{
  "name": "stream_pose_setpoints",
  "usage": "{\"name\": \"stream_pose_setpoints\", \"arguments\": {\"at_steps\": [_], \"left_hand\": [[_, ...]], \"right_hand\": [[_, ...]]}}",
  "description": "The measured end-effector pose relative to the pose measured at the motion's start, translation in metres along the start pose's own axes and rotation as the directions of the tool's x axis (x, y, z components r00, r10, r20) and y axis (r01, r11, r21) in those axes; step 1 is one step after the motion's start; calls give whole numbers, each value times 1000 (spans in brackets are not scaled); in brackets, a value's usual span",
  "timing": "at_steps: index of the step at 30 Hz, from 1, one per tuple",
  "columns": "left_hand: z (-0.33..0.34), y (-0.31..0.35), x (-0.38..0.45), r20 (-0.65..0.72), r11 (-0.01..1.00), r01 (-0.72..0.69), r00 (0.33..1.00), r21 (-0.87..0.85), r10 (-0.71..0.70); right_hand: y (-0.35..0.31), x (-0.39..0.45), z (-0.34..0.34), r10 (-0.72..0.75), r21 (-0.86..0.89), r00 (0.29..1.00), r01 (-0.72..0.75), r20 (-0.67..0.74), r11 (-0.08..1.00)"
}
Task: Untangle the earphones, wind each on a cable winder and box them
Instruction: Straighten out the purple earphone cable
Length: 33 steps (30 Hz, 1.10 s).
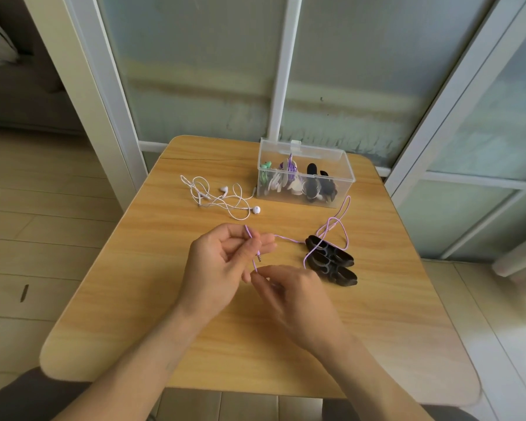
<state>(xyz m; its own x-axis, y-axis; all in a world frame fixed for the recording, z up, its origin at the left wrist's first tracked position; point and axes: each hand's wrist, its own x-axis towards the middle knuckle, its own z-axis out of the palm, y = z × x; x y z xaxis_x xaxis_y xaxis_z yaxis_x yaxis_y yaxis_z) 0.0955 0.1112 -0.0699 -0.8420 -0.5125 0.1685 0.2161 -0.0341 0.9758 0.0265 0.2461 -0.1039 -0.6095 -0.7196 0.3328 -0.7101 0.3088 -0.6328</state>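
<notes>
You will find no words, numbers or signs to read here. The clear plastic box (pixel 304 174) has no label you can read, the two black cable winders (pixel 331 259) show no brand name, and the wooden table (pixel 134 268) has no writing.

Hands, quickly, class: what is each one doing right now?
Left hand: pinches the purple earphone cable near its plug.
Right hand: pinches the same cable lower down.
</notes>
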Motion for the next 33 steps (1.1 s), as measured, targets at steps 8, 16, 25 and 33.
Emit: {"name": "stream_pose_setpoints", "arguments": {"at_steps": [8, 16, 25, 33], "left_hand": [[-11, -21, 6, 253, 727, -387, 922, 567, 294], [-18, -6, 2, 381, 838, -109, 916, 535, -124], [-23, 17, 9, 362, 924, 318, 904, -213, -228], [-9, 9, 7, 123, 925, 195, 979, -325, -163]], "right_hand": [[5, 5, -10, -127, -99, 971, 109, -205, 989], [11, 10, -38, -114, 66, 952, 138, -284, 988], [15, 12, -38, -38, 86, 959, 65, -282, 994], [-5, -4, 7, -168, -98, 982, 176, 83, 979]]}}
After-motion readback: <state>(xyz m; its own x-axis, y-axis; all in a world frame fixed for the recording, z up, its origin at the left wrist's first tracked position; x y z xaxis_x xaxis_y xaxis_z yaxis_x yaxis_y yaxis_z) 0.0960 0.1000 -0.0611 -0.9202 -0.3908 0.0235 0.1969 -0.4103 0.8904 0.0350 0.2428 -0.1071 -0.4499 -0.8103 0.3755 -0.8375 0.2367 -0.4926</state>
